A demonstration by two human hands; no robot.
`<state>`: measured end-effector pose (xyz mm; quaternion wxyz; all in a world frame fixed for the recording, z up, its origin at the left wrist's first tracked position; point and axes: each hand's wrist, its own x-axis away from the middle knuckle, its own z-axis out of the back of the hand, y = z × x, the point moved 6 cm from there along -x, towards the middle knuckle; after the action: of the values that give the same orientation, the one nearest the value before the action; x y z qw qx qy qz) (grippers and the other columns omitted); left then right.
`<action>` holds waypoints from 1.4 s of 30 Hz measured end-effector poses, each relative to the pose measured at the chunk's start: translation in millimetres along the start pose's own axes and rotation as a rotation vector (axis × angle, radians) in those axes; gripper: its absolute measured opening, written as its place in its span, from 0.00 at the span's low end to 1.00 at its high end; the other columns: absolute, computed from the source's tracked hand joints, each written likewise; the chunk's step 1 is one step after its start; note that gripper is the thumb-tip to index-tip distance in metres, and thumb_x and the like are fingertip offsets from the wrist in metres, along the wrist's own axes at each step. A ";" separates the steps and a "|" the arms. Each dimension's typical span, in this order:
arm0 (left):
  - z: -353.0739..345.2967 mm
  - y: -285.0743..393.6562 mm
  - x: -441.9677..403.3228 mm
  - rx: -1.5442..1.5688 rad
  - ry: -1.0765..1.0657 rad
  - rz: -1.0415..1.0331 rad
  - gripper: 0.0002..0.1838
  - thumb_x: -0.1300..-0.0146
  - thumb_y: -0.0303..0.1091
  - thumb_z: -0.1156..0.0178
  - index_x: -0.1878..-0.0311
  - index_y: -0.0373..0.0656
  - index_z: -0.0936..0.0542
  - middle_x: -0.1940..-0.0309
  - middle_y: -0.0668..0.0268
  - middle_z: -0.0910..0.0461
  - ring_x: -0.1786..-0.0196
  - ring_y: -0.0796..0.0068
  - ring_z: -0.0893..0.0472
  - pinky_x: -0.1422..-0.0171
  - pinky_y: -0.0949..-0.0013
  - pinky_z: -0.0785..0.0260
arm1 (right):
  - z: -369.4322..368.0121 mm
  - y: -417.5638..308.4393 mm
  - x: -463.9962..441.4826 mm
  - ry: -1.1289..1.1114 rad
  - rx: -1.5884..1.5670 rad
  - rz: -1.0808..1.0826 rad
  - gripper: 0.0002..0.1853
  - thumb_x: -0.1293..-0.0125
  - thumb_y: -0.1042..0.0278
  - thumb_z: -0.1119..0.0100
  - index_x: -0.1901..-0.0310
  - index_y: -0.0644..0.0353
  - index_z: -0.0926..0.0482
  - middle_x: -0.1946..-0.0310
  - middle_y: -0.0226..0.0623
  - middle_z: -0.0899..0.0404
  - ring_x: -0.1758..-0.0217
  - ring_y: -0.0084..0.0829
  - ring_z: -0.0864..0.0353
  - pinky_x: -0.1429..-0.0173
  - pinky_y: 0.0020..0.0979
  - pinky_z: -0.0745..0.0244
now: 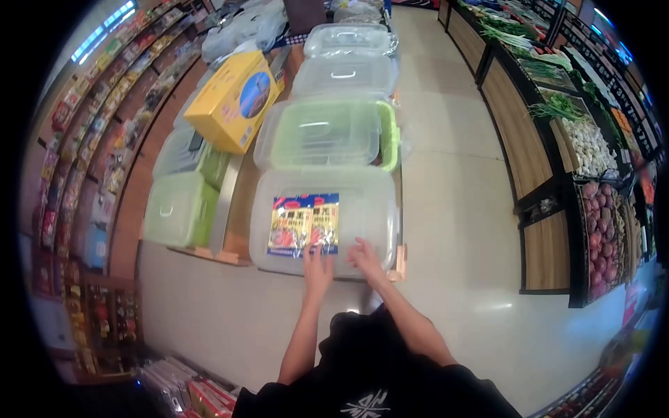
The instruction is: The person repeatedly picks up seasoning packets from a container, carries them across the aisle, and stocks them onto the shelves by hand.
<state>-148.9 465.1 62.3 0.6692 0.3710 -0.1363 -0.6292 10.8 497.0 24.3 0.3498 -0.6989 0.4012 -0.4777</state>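
Note:
Two blue-and-yellow seasoning packets lie side by side on the closest translucent plastic lid; the left packet seems to overlap the right packet slightly. My left hand reaches to the packets' lower edge, its fingers stretched out and touching near where the two meet. To the right of the packets, my right hand hovers at the lid's front part with fingers apart and a little bent, holding nothing.
More lidded bins, including a green bin, run away in a row. A yellow box stands on the bins at left. Snack shelves line the left side, and a produce stand with garlic and red onions the right.

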 end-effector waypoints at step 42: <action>-62.3 2.0 15.7 0.784 -0.651 0.482 0.18 0.31 0.44 0.46 0.58 0.35 0.21 0.66 0.65 0.20 0.62 0.77 0.23 0.55 0.68 0.30 | 61.4 -47.6 79.6 0.203 -0.222 0.256 0.28 0.40 0.76 0.37 0.39 0.64 0.36 0.51 0.37 0.24 0.49 0.26 0.24 0.47 0.29 0.25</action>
<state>-104.2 470.4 16.3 0.5295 0.3372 -0.6402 -0.4428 97.4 452.9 78.3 0.2865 -0.6247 0.5701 -0.4502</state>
